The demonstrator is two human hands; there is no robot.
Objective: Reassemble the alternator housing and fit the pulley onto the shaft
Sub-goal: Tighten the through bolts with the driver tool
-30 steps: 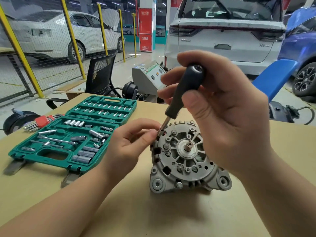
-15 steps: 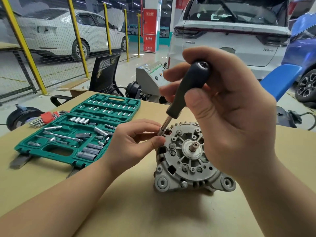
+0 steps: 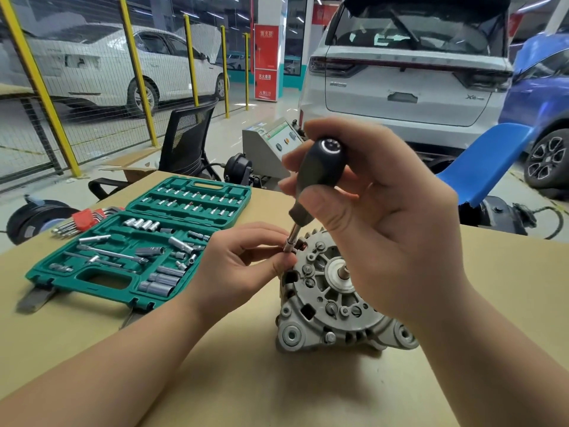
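A grey alternator (image 3: 331, 306) lies on the tan table with its front housing face up and its bare shaft (image 3: 342, 271) sticking out of the middle. My right hand (image 3: 385, 217) grips the black handle of a socket driver (image 3: 320, 174) that leans over the housing's upper left edge. Its metal tip (image 3: 291, 240) sits on a bolt at that rim. My left hand (image 3: 243, 260) pinches the tip between thumb and fingers, right against the housing. No pulley is in view.
An open green socket case (image 3: 138, 241) with several sockets and bits lies to the left. A red hex key set (image 3: 83, 218) lies beyond it. A black chair (image 3: 187, 143), a grey machine (image 3: 271, 146) and a blue chair (image 3: 486, 161) stand behind the table.
The view has shifted slightly, so the alternator and case sit a little further right in the picture. Both hands keep the same hold on the driver and its tip.
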